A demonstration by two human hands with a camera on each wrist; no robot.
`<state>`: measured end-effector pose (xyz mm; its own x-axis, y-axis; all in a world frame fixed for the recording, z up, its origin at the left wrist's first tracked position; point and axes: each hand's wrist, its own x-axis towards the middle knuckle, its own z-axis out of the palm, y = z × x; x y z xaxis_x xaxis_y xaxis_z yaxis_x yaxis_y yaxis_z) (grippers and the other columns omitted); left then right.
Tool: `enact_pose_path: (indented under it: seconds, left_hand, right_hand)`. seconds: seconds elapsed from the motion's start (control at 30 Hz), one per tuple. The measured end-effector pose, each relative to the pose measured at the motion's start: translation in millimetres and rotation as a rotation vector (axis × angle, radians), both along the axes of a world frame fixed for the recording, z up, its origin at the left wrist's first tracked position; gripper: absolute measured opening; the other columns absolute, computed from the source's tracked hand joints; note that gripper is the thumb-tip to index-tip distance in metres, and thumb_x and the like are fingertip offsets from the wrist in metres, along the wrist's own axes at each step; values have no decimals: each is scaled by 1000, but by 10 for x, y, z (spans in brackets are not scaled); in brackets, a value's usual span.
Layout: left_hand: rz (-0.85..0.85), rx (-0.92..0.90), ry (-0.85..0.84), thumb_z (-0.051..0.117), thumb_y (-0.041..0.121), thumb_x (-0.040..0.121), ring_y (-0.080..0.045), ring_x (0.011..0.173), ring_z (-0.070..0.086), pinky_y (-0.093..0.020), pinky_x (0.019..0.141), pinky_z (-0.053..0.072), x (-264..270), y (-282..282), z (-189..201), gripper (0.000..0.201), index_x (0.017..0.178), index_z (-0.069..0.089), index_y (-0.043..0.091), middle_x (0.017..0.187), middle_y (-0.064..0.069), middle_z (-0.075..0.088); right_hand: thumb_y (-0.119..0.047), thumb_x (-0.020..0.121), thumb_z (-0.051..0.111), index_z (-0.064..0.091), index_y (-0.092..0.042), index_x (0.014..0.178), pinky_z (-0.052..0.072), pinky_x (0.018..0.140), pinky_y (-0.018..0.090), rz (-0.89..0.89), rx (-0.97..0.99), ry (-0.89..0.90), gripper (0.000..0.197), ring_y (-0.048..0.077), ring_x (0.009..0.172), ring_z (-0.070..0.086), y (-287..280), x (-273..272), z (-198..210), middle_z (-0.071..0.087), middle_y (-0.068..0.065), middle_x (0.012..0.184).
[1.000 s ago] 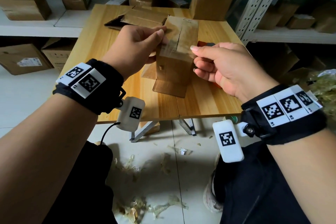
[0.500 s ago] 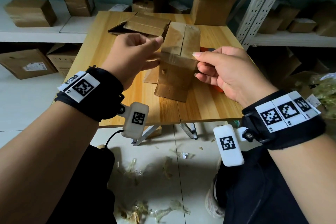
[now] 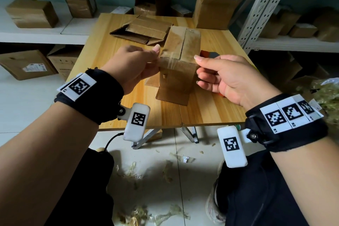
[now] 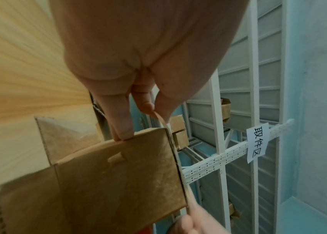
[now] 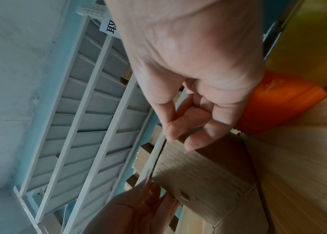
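Observation:
A small brown cardboard box (image 3: 180, 55) stands on the wooden table (image 3: 207, 112) with its bottom flaps splayed out. A clear tape strip (image 3: 169, 61) stretches across its near top edge. My left hand (image 3: 135, 64) pinches the tape's left end between thumb and finger (image 4: 158, 115), while another finger presses the box (image 4: 118, 182) edge. My right hand (image 3: 216, 71) pinches the tape's other end at the box's right top corner (image 5: 174, 131). In the right wrist view the tape (image 5: 152, 163) runs down to the left hand (image 5: 138, 205).
An orange tape dispenser (image 5: 278, 102) lies on the table behind my right hand. Flattened cartons (image 3: 143, 30) and an open box (image 3: 212, 7) sit at the table's far side. A white metal rack (image 3: 260, 5) rises at right. Tape scraps (image 3: 134, 170) litter the floor.
The box has tipped from leaning toward me to standing more upright. Both hands have stayed at its top corners, and the tape now lies stretched over the near top edge.

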<state>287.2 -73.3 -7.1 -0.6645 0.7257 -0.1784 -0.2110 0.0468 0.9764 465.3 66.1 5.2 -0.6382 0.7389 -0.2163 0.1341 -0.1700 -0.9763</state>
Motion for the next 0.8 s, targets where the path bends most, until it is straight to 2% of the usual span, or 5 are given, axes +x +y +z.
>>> enact_pose_path:
  seconds: [0.1,0.2,0.4,0.63,0.8]
  left_hand:
    - [-51,-43,-97,71,27,98,-22,103,74,-36,95,62,-32,-19,-12,27,114,68,5,111,-14,76]
    - [-99,-116,-217,70,33,98,-19,94,74,-33,81,64,-40,-27,-4,20,103,70,14,95,-4,76]
    - [-85,-152,-388,68,30,99,-22,75,76,-31,59,62,-9,9,38,19,94,66,11,87,-7,70]
    - [-98,-159,-454,78,29,71,-21,93,67,-38,74,66,-60,41,18,35,100,66,12,92,-6,64]
    - [-112,-188,-517,75,27,68,-17,84,61,-36,66,66,-72,36,21,26,85,64,10,85,-6,60]
  right_hand:
    - [-24,87,86,69,-6,93,64,65,31,31,-52,-23,25,10,58,66,26,-11,2,72,6,73]
    - [-25,91,81,70,-10,92,63,62,29,71,-139,-28,19,7,56,64,45,-24,-4,70,3,71]
    - [-27,96,75,69,-14,87,67,72,34,108,-368,-5,17,7,60,67,46,-40,-36,71,3,75]
    - [-32,94,75,70,-15,86,66,78,42,101,-433,13,20,11,63,68,20,-71,-98,71,3,77]
    - [-39,91,78,66,-12,83,66,79,44,96,-455,-1,30,13,63,65,46,-70,-148,66,3,74]
